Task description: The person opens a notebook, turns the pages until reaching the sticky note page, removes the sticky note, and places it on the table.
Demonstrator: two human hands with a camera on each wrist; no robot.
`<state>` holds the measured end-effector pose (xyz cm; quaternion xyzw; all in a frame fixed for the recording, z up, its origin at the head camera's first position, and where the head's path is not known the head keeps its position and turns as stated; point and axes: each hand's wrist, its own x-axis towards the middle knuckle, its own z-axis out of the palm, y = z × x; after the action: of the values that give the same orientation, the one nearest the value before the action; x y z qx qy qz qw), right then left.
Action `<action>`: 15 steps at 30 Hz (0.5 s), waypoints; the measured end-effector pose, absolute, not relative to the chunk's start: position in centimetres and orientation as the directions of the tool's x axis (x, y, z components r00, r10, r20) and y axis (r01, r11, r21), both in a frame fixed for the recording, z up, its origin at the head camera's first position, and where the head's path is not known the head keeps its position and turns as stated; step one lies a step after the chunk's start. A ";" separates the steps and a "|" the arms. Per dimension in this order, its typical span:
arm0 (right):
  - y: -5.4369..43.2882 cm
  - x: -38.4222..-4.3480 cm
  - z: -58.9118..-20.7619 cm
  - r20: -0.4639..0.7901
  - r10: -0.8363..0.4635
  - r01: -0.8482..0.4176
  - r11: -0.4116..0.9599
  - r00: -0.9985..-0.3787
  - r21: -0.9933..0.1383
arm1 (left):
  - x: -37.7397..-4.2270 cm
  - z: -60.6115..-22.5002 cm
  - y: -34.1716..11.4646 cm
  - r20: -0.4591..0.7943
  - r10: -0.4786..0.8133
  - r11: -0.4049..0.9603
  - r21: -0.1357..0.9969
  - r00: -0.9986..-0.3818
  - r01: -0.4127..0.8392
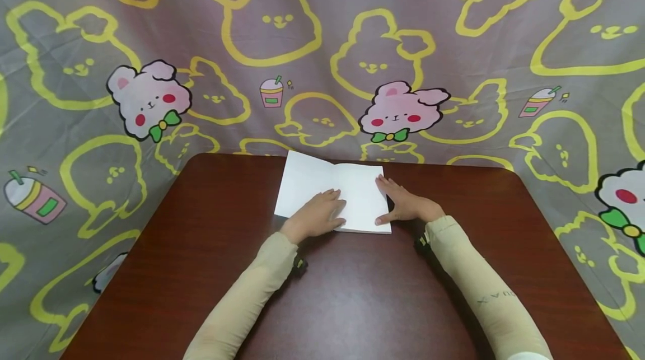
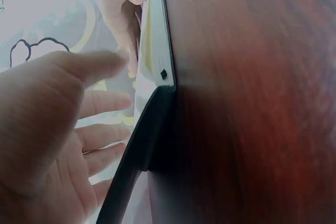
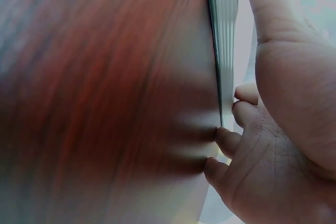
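A book with blank white pages (image 1: 364, 195) lies open near the far edge of the table. My left hand (image 1: 314, 217) is over the middle of the spread, its fingers extended toward the fold. At the book's right edge is my right hand (image 1: 405, 203), fingers spread and thumb over the page. In the right wrist view, two of its fingertips (image 3: 209, 166) meet the table beside the page block (image 3: 226, 35). The left wrist view shows the dark cover (image 2: 139, 140) slanting away from the tabletop on the left side.
The table (image 1: 327, 304) is dark reddish-brown wood with rounded far corners. A curtain (image 1: 322, 80) with yellow outlines and cartoon rabbits hangs behind it and along both sides. Small black devices (image 1: 299, 266) sit under the wrists.
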<state>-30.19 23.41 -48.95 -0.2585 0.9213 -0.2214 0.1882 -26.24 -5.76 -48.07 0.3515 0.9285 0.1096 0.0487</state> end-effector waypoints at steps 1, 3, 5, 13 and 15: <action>23.4 -30.2 -49.0 -0.234 -0.559 -0.392 0.769 -0.795 -0.505 | -26.2 -48.1 -5.7 -0.013 0.666 0.727 0.237 -0.746 0.645; 23.4 -30.3 -49.0 -0.236 -0.558 -0.390 0.770 -0.796 -0.505 | -26.1 -48.1 -5.5 -0.009 0.678 0.716 0.232 -0.735 0.658; 23.4 -30.3 -49.1 -0.239 -0.554 -0.388 0.775 -0.798 -0.499 | -26.0 -48.2 -5.3 -0.006 0.689 0.707 0.225 -0.725 0.671; 23.2 -30.4 -49.2 -0.234 -0.550 -0.393 0.780 -0.801 -0.487 | -26.0 -48.4 -5.0 0.012 0.697 0.699 0.215 -0.717 0.682; 23.2 -30.3 -49.2 -0.227 -0.549 -0.394 0.778 -0.804 -0.489 | -26.0 -48.4 -5.0 0.017 0.697 0.698 0.213 -0.717 0.683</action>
<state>-30.34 23.19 -49.20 -0.2548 0.9252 -0.2143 0.1818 -25.98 -5.04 -48.45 0.3747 0.9209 0.1024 0.0326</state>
